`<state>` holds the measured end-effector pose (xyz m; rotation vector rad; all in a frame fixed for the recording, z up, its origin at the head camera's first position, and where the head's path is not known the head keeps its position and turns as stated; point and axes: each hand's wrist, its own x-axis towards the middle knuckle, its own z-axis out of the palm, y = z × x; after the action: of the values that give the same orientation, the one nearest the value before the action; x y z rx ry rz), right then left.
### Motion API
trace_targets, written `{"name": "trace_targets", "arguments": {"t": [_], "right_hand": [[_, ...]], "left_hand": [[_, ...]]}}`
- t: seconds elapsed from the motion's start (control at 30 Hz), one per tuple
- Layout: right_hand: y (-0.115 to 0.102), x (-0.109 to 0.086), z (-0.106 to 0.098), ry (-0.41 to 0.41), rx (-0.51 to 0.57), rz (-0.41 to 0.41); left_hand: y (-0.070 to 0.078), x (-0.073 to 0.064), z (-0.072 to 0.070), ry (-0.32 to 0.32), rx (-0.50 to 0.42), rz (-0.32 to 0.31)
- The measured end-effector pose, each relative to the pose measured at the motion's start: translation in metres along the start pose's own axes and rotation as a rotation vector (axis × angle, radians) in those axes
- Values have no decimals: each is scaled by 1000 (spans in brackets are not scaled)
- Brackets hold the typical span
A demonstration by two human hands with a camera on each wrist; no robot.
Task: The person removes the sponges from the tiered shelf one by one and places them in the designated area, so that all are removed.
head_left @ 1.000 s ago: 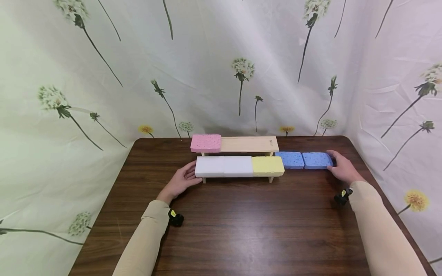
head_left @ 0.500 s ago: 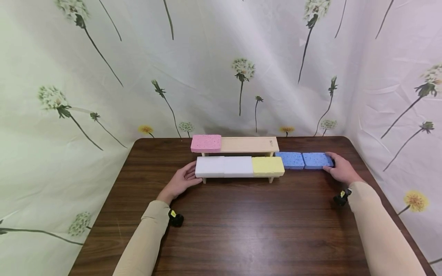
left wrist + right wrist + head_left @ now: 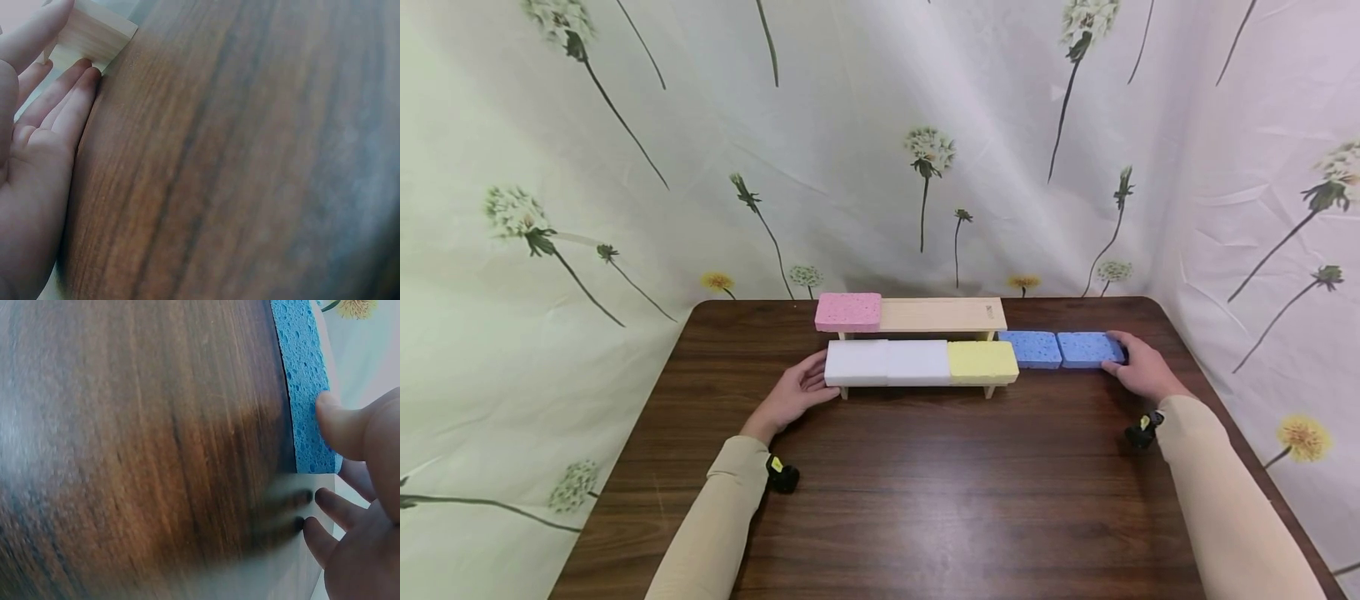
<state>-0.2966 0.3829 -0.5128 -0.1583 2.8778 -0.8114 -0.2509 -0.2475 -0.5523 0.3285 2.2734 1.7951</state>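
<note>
In the head view, my left hand (image 3: 792,395) rests at the left end of a low wooden stand, its fingers fairly straight and touching the end by the white sponges (image 3: 887,363). A yellow sponge (image 3: 982,362) lies to their right on the same stand. The left wrist view shows the stand's pale wooden end (image 3: 97,31) at the fingertips. Far to the right, my right hand (image 3: 1142,367) pinches the outer end of a blue sponge (image 3: 1088,350), thumb (image 3: 340,428) against its front side. Another blue sponge (image 3: 1032,349) lies beside it, partly behind the yellow one.
Behind the front stand is a higher wooden shelf (image 3: 942,314) with a pink sponge (image 3: 848,312) at its left end. Everything stands on a dark wooden table (image 3: 925,492). A flower-printed curtain (image 3: 850,150) hangs close behind the table and along its sides.
My right thumb has moved slightly left onto the front of the outer blue sponge, and that hand has closed on it. The left hand and the sponges look unmoved.
</note>
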Motion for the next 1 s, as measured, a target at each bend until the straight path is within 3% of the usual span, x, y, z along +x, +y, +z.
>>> {"name": "trace_targets", "arguments": {"t": [0.47, 0.8, 1.0], "right_hand": [[-14, -5, -2, 75, 47, -16], [-45, 2, -1, 132, 94, -104], [-72, 2, -1, 116, 106, -145]], "left_hand": [[-1, 0, 1, 4, 9, 4], [1, 2, 1, 10, 8, -16], [1, 1, 1, 0, -3, -18]]}}
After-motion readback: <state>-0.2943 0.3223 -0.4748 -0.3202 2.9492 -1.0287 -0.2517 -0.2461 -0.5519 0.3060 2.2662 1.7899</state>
